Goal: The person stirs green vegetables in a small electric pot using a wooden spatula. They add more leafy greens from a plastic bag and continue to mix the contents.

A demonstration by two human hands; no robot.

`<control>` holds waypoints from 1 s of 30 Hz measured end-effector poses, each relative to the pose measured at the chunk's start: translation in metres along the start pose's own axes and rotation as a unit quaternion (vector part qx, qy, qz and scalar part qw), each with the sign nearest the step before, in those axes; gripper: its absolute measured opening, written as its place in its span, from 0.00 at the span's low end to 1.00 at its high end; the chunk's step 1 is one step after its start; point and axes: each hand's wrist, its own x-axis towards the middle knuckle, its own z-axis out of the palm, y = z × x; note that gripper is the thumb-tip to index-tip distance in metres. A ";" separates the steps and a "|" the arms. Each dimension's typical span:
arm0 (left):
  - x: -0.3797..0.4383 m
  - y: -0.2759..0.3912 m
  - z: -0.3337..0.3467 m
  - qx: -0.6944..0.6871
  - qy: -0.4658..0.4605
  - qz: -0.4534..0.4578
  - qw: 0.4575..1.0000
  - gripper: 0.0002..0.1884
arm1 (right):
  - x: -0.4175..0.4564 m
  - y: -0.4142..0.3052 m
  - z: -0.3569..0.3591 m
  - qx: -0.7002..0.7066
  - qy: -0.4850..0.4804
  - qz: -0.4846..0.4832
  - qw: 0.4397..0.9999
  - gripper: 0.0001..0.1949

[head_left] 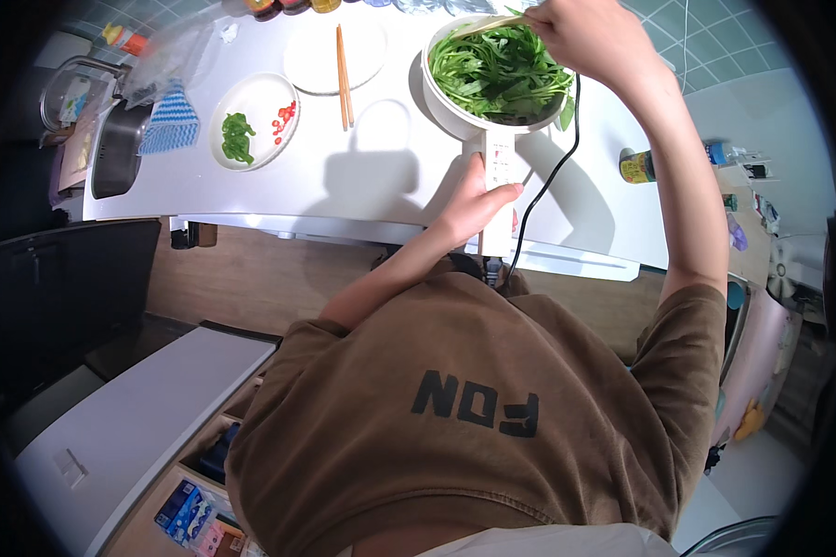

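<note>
A white electric pot full of leafy green vegetables stands on the white countertop. Its handle is in the grip of my left hand. Over the pot's far right rim, my right hand holds a light-coloured utensil that reaches into the greens; its type is hard to tell. A few leaves hang over the rim at the right. Left of the pot, wooden chopsticks lie across a white plate. Another white plate bears sliced green pepper and red chili rings.
A black power cord runs down past the pot's right side. At the left are a sink and a blue-striped cloth. Bottles line the back; a labelled container lies at right, near my forearm.
</note>
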 end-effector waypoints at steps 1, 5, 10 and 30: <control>0.000 0.000 0.000 0.004 0.001 -0.002 1.000 0.23 | 0.009 -0.005 0.002 0.002 -0.018 0.008 1.000 0.11; -0.001 0.004 0.001 0.015 0.008 -0.008 1.000 0.23 | 0.046 -0.019 0.029 0.020 -0.087 0.014 0.996 0.11; -0.001 0.001 0.004 0.014 0.016 0.006 1.000 0.21 | 0.066 -0.014 0.047 0.053 -0.149 -0.090 0.983 0.12; -0.002 -0.002 0.005 0.022 0.035 -0.003 0.999 0.19 | -0.004 -0.056 0.017 -0.092 -0.220 -0.124 0.963 0.07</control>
